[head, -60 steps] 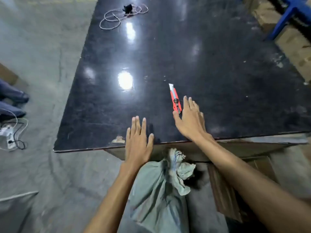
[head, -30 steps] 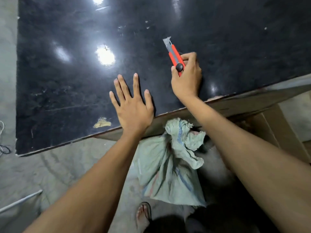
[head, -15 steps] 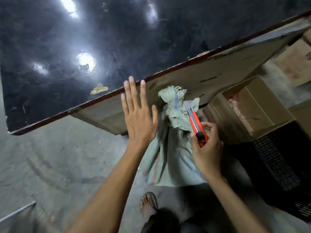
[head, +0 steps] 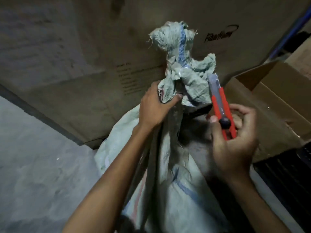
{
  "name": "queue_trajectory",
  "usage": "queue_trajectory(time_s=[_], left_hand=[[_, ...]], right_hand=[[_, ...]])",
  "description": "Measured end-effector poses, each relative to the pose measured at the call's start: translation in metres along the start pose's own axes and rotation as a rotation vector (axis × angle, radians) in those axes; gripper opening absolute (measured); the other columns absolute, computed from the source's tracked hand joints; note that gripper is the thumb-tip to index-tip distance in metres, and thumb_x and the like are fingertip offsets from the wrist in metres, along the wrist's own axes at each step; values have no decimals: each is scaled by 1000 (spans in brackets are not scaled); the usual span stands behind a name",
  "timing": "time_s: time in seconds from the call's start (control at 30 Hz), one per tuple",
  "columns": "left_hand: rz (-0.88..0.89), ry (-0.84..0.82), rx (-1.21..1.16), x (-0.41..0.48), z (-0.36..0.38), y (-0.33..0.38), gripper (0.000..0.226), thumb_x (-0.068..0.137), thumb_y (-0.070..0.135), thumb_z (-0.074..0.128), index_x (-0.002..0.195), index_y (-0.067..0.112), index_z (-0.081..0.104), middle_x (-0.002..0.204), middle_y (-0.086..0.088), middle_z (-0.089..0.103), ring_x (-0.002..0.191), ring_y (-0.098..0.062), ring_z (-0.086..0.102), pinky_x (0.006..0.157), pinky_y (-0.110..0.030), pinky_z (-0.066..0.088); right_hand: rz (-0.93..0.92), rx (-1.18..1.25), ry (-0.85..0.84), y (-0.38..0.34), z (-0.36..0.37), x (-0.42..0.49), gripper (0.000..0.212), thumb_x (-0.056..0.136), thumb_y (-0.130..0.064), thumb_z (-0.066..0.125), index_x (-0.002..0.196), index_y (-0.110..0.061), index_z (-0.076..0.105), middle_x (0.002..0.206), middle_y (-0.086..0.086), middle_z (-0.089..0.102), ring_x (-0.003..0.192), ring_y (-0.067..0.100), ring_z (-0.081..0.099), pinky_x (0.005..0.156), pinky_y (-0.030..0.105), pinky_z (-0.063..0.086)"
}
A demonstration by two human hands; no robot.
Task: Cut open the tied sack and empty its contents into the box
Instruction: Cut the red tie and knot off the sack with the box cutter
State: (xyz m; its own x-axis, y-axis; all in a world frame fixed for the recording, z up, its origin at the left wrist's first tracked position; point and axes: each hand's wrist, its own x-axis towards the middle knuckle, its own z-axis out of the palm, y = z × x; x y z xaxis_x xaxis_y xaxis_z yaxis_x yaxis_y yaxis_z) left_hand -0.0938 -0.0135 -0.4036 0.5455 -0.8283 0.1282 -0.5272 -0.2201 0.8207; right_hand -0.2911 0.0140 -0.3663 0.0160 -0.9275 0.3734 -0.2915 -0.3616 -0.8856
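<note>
Left hand has left the table edge and now clenches the neck of the tied sack; sack stands on the floor against a big carton; right hand grasps red utility knife, tip near the knot; open box just right.

The left hand covered part of the sack's gathered neck, so the tie itself could not be made out. The sack's lower body ran off the bottom edge. The right hand hid the rear of the utility knife, and whether its blade was extended was unclear. Beyond the right hand, the open cardboard box was cut by the right edge, its inside unseen. Print on the cardboard sheet beyond the left hand was too blurred to read.
</note>
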Motion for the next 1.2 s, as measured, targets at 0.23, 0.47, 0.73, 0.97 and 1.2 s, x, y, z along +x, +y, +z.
queue_trajectory(time_s=[0.23,0.47,0.73,0.97,1.2], left_hand=[[64,-54,-49,14,65,-47,62,55,69,84,96,24,80,90,8,81,86,-10,76,82,-38,63],[202,43,115,-45,79,-4,63,44,72,81,89,27,82,88,1,75,95,-22,71,81,-39,60],[437,15,64,-121,28,40,47,55,59,82,89,27,81,73,8,76,81,-6,74,68,-31,57],[249,-373,-445,-159,-6,44,28,91,33,72,84,14,53,66,13,52,62,-2,47,61,-19,39],[-56,-562,-650,-157,-19,37,69,58,84,76,102,31,79,110,-11,65,99,-27,57,103,-38,42]], right_hand=[[-129,28,199,100,22,-16,33,90,-20,68,109,-27,42,79,-1,67,63,21,61,63,43,50],[47,40,286,55,-42,-46,35,88,-15,69,104,-27,41,74,-16,61,67,21,66,65,32,45],[-43,183,29,21,-58,-73,30,99,-25,57,111,-32,31,106,-3,74,94,6,70,81,26,52],[-65,252,86,11,-83,-68,29,101,-17,55,112,-23,29,95,-7,70,67,-15,62,58,-1,44],[-20,337,-35,6,-73,-75,30,99,-19,59,114,-24,33,95,6,57,84,7,61,77,21,52]])
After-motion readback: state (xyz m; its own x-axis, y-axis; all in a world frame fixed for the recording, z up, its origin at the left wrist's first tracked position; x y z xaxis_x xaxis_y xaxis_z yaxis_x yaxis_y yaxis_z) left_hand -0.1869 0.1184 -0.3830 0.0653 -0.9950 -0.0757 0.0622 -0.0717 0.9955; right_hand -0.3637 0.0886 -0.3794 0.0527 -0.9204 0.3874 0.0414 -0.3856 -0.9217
